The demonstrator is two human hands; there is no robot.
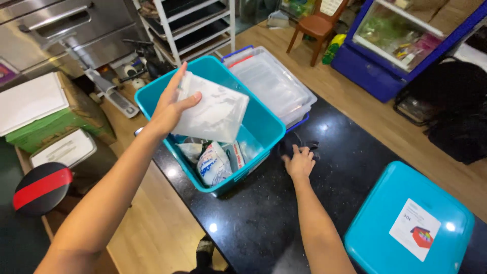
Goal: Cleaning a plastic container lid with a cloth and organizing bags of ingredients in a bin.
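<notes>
My left hand (171, 104) holds a clear plastic bag of white powder (215, 111) over a teal plastic bin (266, 129) on a black counter (274, 213). Inside the bin lie a white-and-blue packet (213, 165) and other small packets. My right hand (300, 162) rests fingers spread on the counter just right of the bin, touching a dark crumpled thing (299, 142).
Behind the bin stands a stack of clear lidded containers (274, 83). A teal lid with a white label (408, 223) lies at the counter's right. A white rack (193, 25), a steel oven (56, 25), a wooden chair (317, 25) and a blue display fridge (401, 40) stand around.
</notes>
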